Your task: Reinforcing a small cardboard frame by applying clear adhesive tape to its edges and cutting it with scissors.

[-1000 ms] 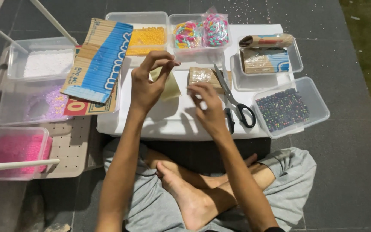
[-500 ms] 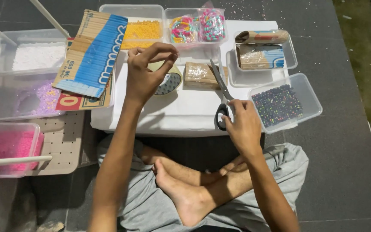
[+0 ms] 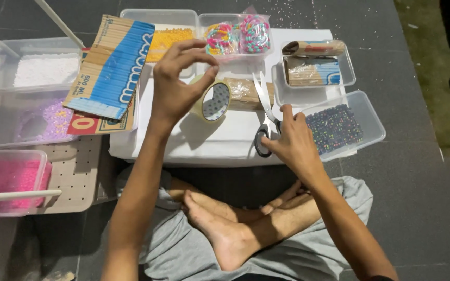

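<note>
Left hand is pinching the tape roll, lifted mid-desk; right hand grips the scissors on the white desk, beside the dark bead tub.

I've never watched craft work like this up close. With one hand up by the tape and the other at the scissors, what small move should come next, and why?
Probably closing the right hand around the scissors and lifting them toward the tape roll. The left hand is raised with fingers pinched just above the roll, as if holding a pulled end, though no strip is clearly visible. The scissors lie on the white board, their handles under the right fingers.
</note>
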